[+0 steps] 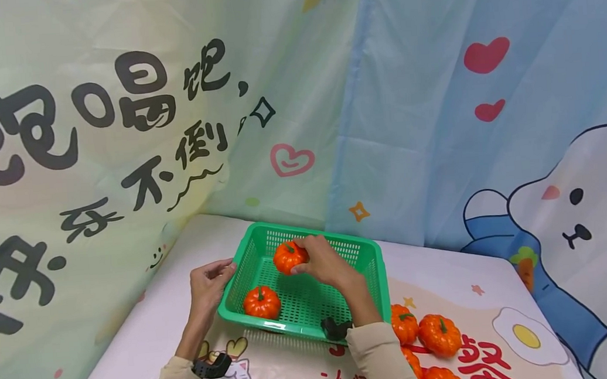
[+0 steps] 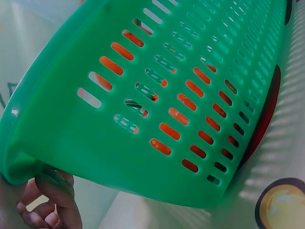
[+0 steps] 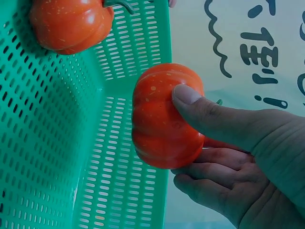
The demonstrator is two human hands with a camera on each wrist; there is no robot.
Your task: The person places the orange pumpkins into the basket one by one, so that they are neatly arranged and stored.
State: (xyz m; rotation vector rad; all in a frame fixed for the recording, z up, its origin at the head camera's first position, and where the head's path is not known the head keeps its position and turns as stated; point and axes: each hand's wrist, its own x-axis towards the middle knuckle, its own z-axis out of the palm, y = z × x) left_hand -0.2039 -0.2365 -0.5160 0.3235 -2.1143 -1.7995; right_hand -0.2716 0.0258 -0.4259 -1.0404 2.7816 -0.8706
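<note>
A green plastic basket (image 1: 311,300) with slotted walls is on the table. My left hand (image 1: 207,287) grips its left rim; in the left wrist view, fingers (image 2: 57,195) curl under the rim. One small orange pumpkin (image 1: 261,303) lies in the basket's front left corner. A second pumpkin (image 1: 289,257) is held by my right hand (image 1: 323,260), over the rear part of the basket. The right wrist view shows the thumb (image 3: 205,107) across that held pumpkin (image 3: 164,119), with other fingers partly hidden behind it.
Several more orange pumpkins (image 1: 439,335) sit on the printed tablecloth (image 1: 480,294), right of the basket; my right sleeve (image 1: 381,354) partly covers them. Printed curtains (image 1: 399,118) hang close behind the table and along its left side.
</note>
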